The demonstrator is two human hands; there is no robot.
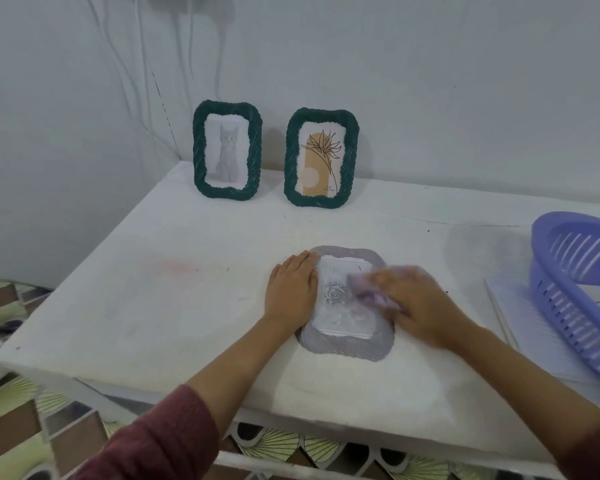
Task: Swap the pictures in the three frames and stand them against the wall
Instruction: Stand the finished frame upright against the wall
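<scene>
White table [153, 306] pushed against a white wall [430, 81], seen from above by the person working at it.

Two dark green frames stand upright at the table's far edge, leaning on the wall. The left green frame [199, 150] holds a picture of a grey cat sitting. The right green frame [291, 161] holds a line drawing of a flower over a tan arch; a little print sits in its lower right corner, too small to read.

A grey frame [347, 348] lies flat near the middle of the front edge. Its opening shows a rose picture [336, 296], pale with a grey rose. Faint handwriting and a red mark cross the top of that picture, but none of it can be read.

The left hand [293, 289] rests flat on the grey frame's left side, fingers straight and together, pointing towards the wall. The right hand [416, 306] lies over the frame's right side and is blurred. A pale lilac cloth-like thing [371, 292] shows under its fingers on the picture; whether the fingers grip it cannot be told.

A lilac slotted plastic basket [568, 299] sits at the table's right edge on a white sheet [520, 306].
</scene>
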